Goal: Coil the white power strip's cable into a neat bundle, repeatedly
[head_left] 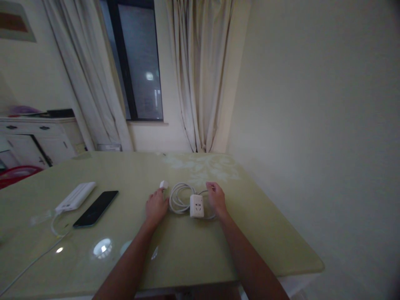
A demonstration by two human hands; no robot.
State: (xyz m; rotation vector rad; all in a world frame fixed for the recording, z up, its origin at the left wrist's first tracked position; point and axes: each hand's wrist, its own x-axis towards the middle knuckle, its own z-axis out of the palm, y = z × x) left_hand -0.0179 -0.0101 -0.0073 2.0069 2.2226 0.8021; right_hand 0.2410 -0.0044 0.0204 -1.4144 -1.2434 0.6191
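A white power strip block [196, 206] with socket holes facing me lies on the table. Its pale cable [178, 199] is wound in a loose coil just left of the block. My left hand [157, 207] rests palm down left of the coil, fingers bent around the base of a small white plug [163, 184] that sticks out beyond them. Right of the block, my right hand [216, 197] is closed on a stretch of the cable that loops out from the block. The fingertips of both hands are partly hidden.
A black-screened phone [96, 209] and a white power bank [76, 196] with a short cord lie on the left of the glossy green table [259, 233]. A wall [312, 125] borders its right side. Behind are curtains [201, 75] and a window [140, 62].
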